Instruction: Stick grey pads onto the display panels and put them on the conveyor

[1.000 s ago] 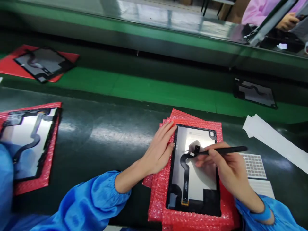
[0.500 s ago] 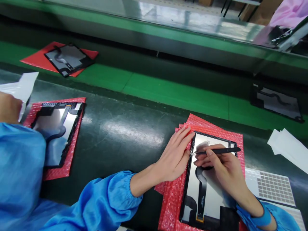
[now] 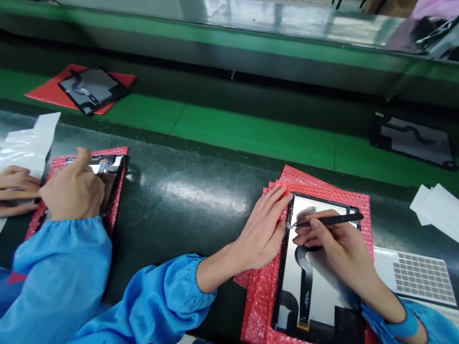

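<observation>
A display panel [image 3: 322,286] with a silvery back, black frame and dark ribbon cable [image 3: 305,291] lies on red bubble wrap [image 3: 258,306]. My left hand [image 3: 263,229] rests flat along its left edge, fingers stretched out and thumb near the frame. In my right hand [image 3: 339,239] is a pair of black tweezers [image 3: 333,220], held over the panel. The tweezer tips meet a small pale piece [image 3: 289,226] at the panel's left edge, close to my left thumb. Whether the tips grip this piece I cannot tell.
At left, a co-worker's hands [image 3: 73,191] work over another panel [image 3: 116,181] on red wrap. More panels lie on the green strip, one at far left [image 3: 95,88], one at right [image 3: 412,138]. White sheets [image 3: 437,205] and a sheet of small grey squares [image 3: 425,274] lie to my right.
The co-worker's hand has come over the left panel, and a second hand now shows at the left edge. My own hands stay almost where they were; the view has shifted slightly.
</observation>
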`<state>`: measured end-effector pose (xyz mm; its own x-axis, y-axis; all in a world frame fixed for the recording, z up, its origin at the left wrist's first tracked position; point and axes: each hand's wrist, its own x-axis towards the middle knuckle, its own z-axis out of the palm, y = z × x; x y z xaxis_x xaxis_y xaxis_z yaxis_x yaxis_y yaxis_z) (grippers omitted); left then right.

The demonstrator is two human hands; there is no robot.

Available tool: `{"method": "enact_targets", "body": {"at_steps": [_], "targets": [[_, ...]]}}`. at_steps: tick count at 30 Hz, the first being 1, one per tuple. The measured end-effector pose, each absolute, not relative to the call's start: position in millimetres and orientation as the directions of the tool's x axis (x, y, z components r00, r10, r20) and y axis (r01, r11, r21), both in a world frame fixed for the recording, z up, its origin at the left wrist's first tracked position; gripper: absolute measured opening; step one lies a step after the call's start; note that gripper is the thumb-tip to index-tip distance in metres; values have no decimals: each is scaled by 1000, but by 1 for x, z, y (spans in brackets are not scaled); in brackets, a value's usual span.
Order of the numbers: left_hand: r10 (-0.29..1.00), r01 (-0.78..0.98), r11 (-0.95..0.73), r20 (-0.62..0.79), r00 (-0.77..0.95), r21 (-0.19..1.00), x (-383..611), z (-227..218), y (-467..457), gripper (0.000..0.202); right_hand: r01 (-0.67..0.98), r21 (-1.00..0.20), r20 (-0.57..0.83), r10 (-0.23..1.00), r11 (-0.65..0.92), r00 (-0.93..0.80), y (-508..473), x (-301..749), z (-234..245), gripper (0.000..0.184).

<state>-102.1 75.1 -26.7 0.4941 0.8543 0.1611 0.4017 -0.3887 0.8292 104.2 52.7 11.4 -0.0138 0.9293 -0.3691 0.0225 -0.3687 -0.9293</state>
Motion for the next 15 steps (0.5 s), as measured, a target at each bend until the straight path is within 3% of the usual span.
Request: {"method": "enact_targets", "body": {"at_steps": [15], "targets": [[878,401,-383,193,438,832,-98,-19,78,58,52,-937,-346,938,-344,-24,53,101,13,45]]}}
